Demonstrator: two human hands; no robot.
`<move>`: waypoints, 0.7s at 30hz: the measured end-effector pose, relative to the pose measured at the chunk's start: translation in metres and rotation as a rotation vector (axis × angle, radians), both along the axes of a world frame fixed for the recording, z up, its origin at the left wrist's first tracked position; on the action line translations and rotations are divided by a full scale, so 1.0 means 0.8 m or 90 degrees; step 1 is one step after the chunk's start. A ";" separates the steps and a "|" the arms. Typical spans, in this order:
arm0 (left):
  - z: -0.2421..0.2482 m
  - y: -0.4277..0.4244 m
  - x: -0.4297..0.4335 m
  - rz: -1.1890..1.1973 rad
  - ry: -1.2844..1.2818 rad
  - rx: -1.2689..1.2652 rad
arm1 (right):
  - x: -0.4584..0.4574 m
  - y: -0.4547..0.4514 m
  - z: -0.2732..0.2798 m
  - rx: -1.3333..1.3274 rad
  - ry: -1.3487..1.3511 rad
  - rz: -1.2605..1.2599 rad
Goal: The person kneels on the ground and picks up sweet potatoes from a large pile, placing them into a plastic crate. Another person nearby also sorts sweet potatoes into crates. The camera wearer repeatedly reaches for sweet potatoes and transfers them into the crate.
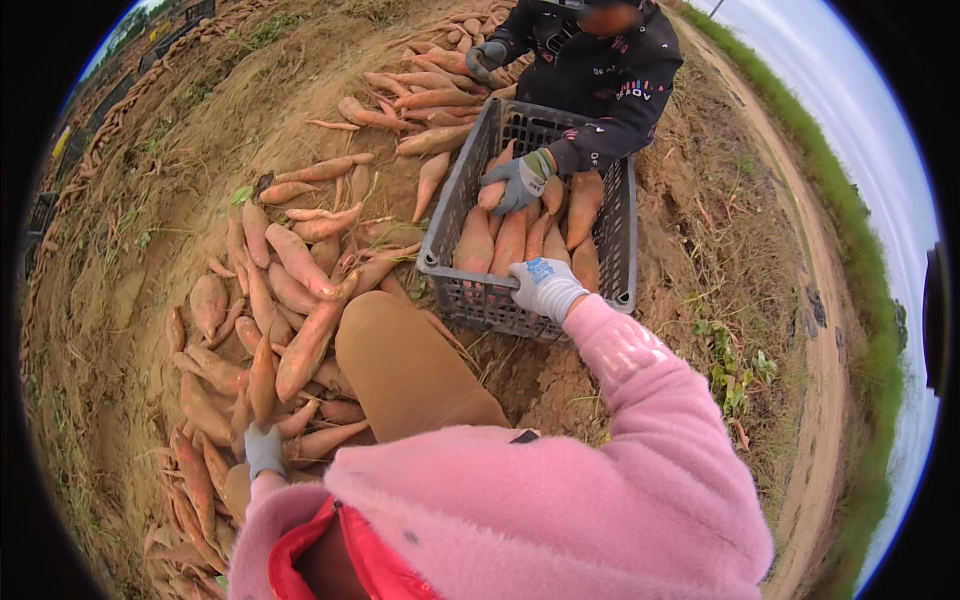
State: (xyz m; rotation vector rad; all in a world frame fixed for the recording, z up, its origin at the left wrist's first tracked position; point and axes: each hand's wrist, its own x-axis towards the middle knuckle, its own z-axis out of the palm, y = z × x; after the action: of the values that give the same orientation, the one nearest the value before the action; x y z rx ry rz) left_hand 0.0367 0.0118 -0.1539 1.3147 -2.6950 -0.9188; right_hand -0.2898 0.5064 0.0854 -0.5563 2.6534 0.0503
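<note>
My right hand (pixel 546 286), in a pale knitted work glove, is closed over the near rim of a black plastic crate (pixel 444 217). Several sweet potatoes (pixel 510 241) lie lengthwise inside the crate. Low on the left, my left hand (pixel 264 451), gloved in grey, reaches into a heap of sweet potatoes (pixel 307 346) on the soil. Its fingertips are at the lower end of an upright-looking sweet potato (pixel 262 381), and whether they grip it is hard to see.
Across the crate, a co-worker (pixel 600 82) has one gloved hand (pixel 519 181) on a sweet potato in it and the other (pixel 487 61) over a farther pile (pixel 435 97). My knee (pixel 409 367) stands between heap and crate. A dirt track (pixel 817 315) runs along the right.
</note>
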 end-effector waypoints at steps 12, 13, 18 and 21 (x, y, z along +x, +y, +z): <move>0.012 0.012 0.003 0.014 -0.033 -0.006 | -0.223 0.138 -0.085 -0.192 0.134 -0.482; 0.015 0.015 0.003 0.006 -0.048 -0.020 | -0.255 0.146 -0.112 -0.339 0.164 -0.511; 0.035 0.031 0.002 -0.005 -0.067 -0.065 | -0.333 0.152 -0.197 -1.368 0.118 -0.401; 0.044 0.036 0.000 -0.006 -0.053 -0.077 | -0.309 0.142 -0.193 -0.731 0.314 -0.558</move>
State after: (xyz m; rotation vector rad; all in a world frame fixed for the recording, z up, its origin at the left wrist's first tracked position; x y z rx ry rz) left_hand 0.0368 0.0407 -0.1190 1.3466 -2.7707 -0.7028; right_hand -0.5372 0.6199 -0.0689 0.4459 2.8951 -1.8341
